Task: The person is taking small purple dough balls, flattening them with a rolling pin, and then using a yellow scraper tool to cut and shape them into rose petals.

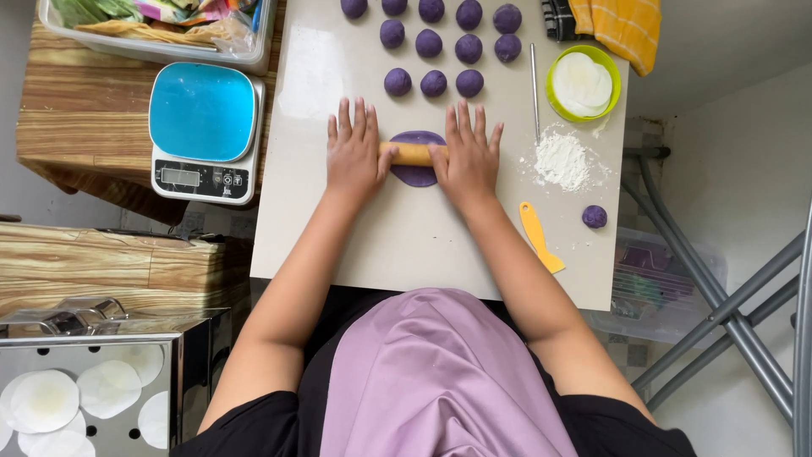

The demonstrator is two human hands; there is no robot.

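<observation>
Left hand (355, 156) and right hand (467, 161), palms flat and fingers spread, press a wooden pin (413, 153) across a flattened purple disc (416, 173); smooth round balls (433, 83) lie beyond.

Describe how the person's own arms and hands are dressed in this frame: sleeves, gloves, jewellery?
Both hands are bare: the left hand and the right hand show no gloves, and no rings or watch can be made out. The forearms are uncovered to above the elbows. Black short sleeves begin near the shoulders, with a lilac cloth hanging between them.

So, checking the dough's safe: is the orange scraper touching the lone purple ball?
Apart. The head view shows bare board between the scraper and the ball.
</observation>
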